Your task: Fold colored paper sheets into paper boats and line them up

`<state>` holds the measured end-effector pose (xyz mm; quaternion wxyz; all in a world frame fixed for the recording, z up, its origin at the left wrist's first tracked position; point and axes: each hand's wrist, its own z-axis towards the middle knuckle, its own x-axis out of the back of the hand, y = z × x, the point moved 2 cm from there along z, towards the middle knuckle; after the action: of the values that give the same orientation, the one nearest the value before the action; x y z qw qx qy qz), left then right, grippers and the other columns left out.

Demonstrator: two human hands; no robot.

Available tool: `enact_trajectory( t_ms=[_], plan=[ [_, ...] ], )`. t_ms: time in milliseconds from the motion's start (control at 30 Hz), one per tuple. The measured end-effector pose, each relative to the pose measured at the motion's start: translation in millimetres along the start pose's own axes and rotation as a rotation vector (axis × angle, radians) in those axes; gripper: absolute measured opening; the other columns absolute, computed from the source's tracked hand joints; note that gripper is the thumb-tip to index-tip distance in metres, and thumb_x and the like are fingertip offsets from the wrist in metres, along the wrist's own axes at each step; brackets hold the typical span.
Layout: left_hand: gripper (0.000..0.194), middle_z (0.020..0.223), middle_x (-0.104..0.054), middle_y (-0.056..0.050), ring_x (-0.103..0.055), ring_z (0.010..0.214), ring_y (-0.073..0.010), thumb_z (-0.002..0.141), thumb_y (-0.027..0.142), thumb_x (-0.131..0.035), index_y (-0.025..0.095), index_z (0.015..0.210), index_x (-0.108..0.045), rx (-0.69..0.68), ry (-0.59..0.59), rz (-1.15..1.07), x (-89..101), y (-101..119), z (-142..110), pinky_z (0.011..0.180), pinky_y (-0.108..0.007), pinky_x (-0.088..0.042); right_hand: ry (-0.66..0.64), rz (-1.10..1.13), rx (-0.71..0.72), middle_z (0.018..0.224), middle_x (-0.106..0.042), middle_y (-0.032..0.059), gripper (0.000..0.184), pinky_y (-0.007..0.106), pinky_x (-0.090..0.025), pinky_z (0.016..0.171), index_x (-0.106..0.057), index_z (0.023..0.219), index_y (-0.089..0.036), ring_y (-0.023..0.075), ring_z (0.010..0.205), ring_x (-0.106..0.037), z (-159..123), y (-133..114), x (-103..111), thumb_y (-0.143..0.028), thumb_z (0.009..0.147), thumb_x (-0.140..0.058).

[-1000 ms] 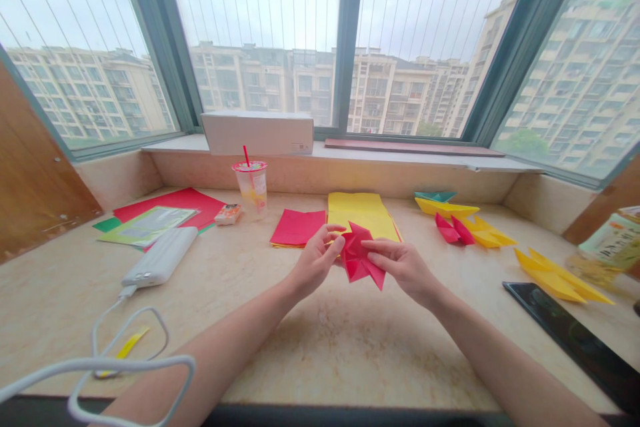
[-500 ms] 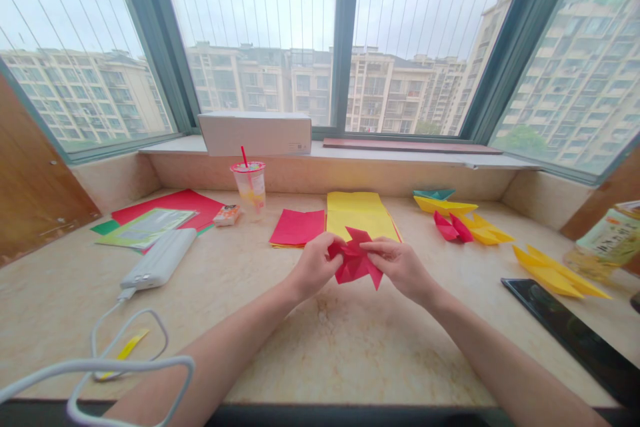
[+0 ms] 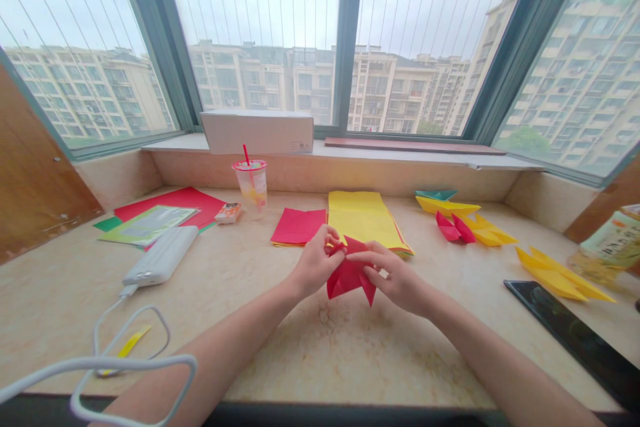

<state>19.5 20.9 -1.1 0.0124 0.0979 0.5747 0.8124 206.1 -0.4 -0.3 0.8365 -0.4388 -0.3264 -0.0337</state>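
A folded red origami paper (image 3: 351, 277), with pointed flaps sticking out, is held above the table between both hands. My left hand (image 3: 320, 260) pinches its left side between thumb and fingers. On the other side my right hand (image 3: 393, 272) grips the paper, its index finger laid across the upper part and its thumb lower down. Fingers cover some of the folds. Just behind lie a stack of red square paper (image 3: 299, 225) and a stack of yellow paper (image 3: 365, 217).
To the right are several folded paper boats, a red one (image 3: 455, 228) and a yellow one (image 3: 560, 273) among them, plus a black phone (image 3: 570, 337) and a jar (image 3: 607, 240). At left are a drink cup (image 3: 251, 187), a small box (image 3: 229, 213), a white power bank (image 3: 163, 257) and its cable (image 3: 135, 363).
The red origami paper has turned and sunk slightly towards me. My right index finger has slid left across its top, closer to my left hand, which keeps its pinch.
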Motion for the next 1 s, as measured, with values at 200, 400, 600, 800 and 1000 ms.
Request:
enact_trajectory(
  t_ms=[200, 400, 600, 800, 1000],
  plan=[
    [0.029, 0.085, -0.059, 0.003, -0.062, 0.067, -0.0118, 0.080, 0.022, -0.059, 0.023, 0.102, -0.039, 0.105, -0.069, -0.262, -8.1, 6.8, -4.1, 0.058, -0.022, -0.046, -0.090, -0.024, 0.027, 0.125, -0.052, 0.0058, 0.054, 0.038, -0.048, 0.101, -0.069, 0.116, -0.033, 0.0194, 0.117, -0.054, -2.4, -4.3, -5.5, 0.004, 0.084, -0.046],
    [0.034, 0.081, -0.058, 0.002, -0.059, 0.065, -0.0101, 0.086, 0.026, -0.056, 0.022, 0.117, -0.044, 0.097, -0.093, -0.228, -9.6, 13.8, -6.7, 0.060, -0.021, -0.045, -0.113, -0.033, 0.034, 0.120, -0.053, 0.0064, 0.054, 0.039, -0.046, 0.102, -0.072, 0.112, -0.031, 0.0195, 0.110, -0.057, -2.1, -4.1, -5.1, 0.006, 0.082, -0.047],
    [0.040, 0.083, -0.059, 0.000, -0.057, 0.062, -0.0096, 0.094, 0.047, -0.047, 0.020, 0.123, -0.047, 0.035, -0.135, -0.070, -7.9, 15.3, -7.5, 0.056, -0.020, -0.046, -0.091, -0.006, 0.022, 0.113, -0.054, 0.0072, 0.046, 0.039, -0.048, 0.099, -0.074, 0.108, -0.027, 0.0192, 0.105, -0.058, -2.2, -4.2, -6.2, 0.001, 0.084, -0.048],
    [0.065, 0.100, -0.062, -0.007, -0.061, 0.057, -0.0115, 0.087, 0.073, -0.033, 0.021, 0.126, -0.042, 0.054, -0.124, -0.230, -7.9, 8.9, -7.3, 0.044, -0.020, -0.045, -0.029, 0.100, -0.053, 0.115, -0.058, 0.0068, 0.042, 0.039, -0.049, 0.097, -0.077, 0.102, -0.028, 0.0207, 0.108, -0.058, 0.4, -9.7, -1.0, -0.002, 0.083, -0.049],
    [0.073, 0.129, -0.055, -0.013, -0.070, 0.087, -0.0241, 0.081, 0.080, -0.034, 0.030, 0.134, -0.035, 0.084, -0.252, -0.546, -8.7, 10.9, -5.8, 0.063, -0.035, -0.059, 0.025, 0.343, -0.205, 0.128, -0.058, 0.0056, 0.031, 0.033, -0.055, 0.081, -0.078, 0.098, -0.028, 0.0217, 0.106, -0.061, 3.4, -5.8, 10.1, -0.016, 0.085, -0.052]
  ],
)
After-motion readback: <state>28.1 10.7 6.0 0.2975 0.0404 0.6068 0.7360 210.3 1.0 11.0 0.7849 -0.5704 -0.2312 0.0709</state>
